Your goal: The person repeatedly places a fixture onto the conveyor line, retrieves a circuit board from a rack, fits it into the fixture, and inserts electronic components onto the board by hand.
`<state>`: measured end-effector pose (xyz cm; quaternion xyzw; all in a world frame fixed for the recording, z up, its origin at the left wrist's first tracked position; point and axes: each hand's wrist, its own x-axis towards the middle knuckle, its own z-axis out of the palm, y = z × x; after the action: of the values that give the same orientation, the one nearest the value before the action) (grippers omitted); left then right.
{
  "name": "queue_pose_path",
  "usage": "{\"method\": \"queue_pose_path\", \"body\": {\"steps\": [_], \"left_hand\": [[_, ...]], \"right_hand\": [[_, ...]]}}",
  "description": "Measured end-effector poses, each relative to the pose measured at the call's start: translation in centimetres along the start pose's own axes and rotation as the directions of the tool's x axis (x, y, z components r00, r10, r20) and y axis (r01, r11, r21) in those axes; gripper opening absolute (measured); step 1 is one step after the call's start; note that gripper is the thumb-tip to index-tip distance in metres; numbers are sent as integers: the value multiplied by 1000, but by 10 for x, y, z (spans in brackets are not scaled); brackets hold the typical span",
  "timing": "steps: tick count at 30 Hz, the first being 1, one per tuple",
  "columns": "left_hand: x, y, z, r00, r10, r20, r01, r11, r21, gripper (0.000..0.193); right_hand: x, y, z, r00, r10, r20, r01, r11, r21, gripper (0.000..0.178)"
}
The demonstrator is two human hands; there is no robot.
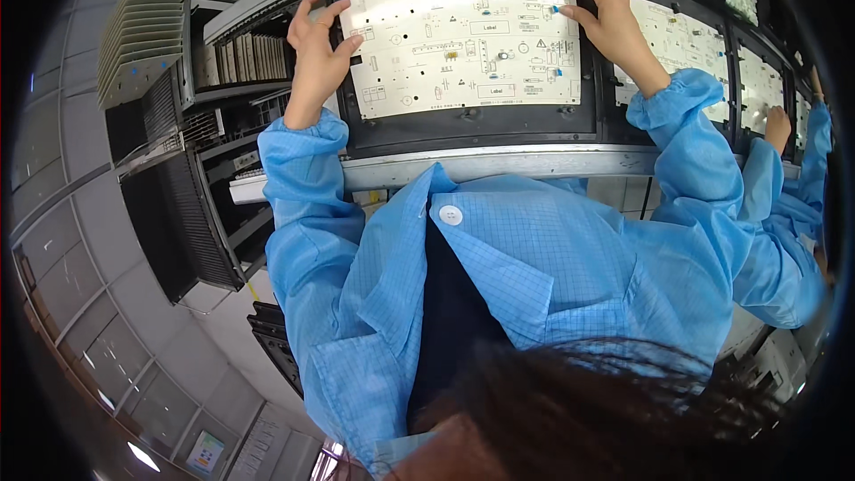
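A white printed circuit board (463, 40), dotted with holes and a few small yellow, blue and grey components, lies in a black frame (445, 129) in front of me. At its left edge, my left hand (319, 46) grips the board, thumb over the face and index finger near the upper corner. My right hand (616, 25) holds the upper right corner between thumb and index finger, beside a small blue component. The board's underside is hidden.
A metal rail (499, 162) runs along the near side. To the right, another framed circuit board (681, 36) sits in line, and a co-worker's hand (777, 127) is beyond it. Racks with stacked boards (245, 61) stand on the left.
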<state>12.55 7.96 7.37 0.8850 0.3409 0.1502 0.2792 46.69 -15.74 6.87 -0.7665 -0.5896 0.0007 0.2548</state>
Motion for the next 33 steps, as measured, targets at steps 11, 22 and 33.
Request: {"method": "queue_pose_path", "body": {"steps": [11,22,33], "left_hand": [[-47,27,-24,955,282,93,-292,948,124,41],[-22,24,35,934,347,81,-356,897,264,67],[17,67,18,901,122,417,-332,813,478,91]], "right_hand": [[-15,-3,-45,984,-146,104,154,985,-74,35],[13,-16,-20,943,-257,212,314,899,-306,25],[22,-17,-30,908,-107,405,210,953,-219,28]]}}
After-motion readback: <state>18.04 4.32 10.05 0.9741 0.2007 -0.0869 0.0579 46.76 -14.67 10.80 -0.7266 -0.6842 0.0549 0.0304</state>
